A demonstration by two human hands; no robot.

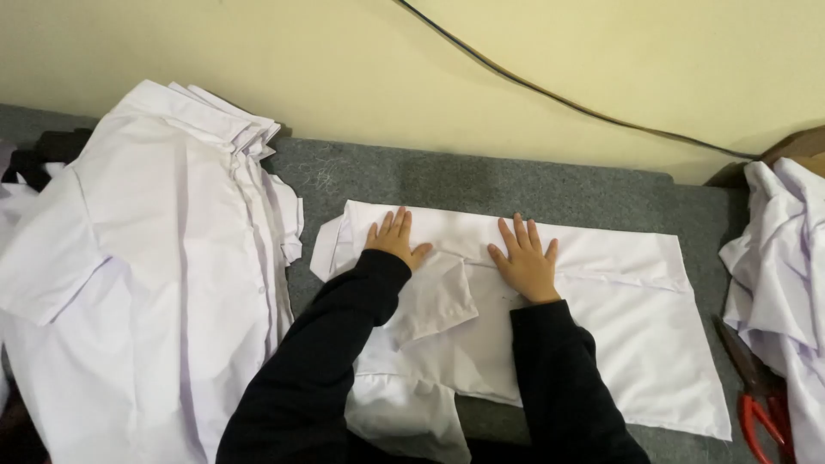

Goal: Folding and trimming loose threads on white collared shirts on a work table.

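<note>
White cloth covers most of the grey padded bench: one shirt lies spread flat across the middle, its upper part folded over into a long band near the back edge, by the cream wall. Both hands rest on that band, palms down and fingers spread, gripping nothing. The left hand presses near the shirt's left end, just above a small square flap that looks like a pocket or a turned-in sleeve; the right hand presses beside it, near the middle. Flat palms like these seem meant to pin the fold and smooth the cloth against the soft surface. Black sleeves reach in from the front edge.

At the left end a tall pile of white shirts is stacked with collars toward the back. At the right end a looser heap of white cloth sits bunched, and red-handled scissors lie at the front right corner, partly tucked under it, well apart from either hand. A dark cable runs slantwise down the wall.
</note>
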